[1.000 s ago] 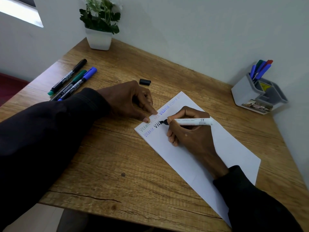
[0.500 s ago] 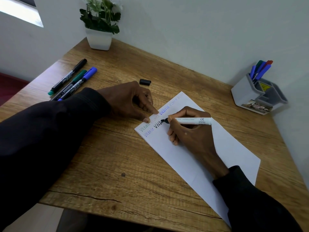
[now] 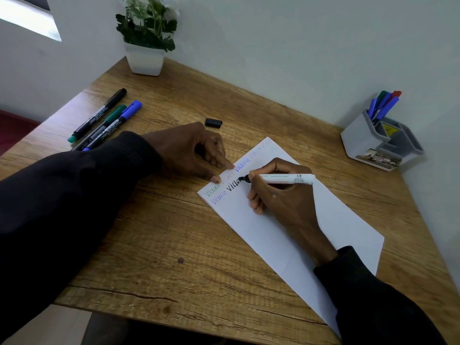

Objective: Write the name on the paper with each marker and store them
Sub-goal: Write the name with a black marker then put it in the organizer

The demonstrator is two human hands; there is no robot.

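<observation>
A white sheet of paper (image 3: 286, 235) lies slanted on the wooden desk (image 3: 154, 245), with a name written several times in coloured ink along its top edge. My right hand (image 3: 281, 195) grips a white marker (image 3: 286, 179) with a black tip, and the tip touches the paper in the second line. My left hand (image 3: 189, 153) presses the paper's top left corner with its fingertips. The marker's black cap (image 3: 213, 123) lies on the desk behind my left hand.
Three capped markers, black (image 3: 102, 112), green (image 3: 99, 123) and blue (image 3: 117, 120), lie at the desk's left edge. A grey pen holder (image 3: 373, 143) with several markers stands at the right by the wall. A white plant pot (image 3: 144, 61) sits in the far corner.
The marker tip has moved a little to the right along the second line, and more black letters show. My left hand has stayed in place.
</observation>
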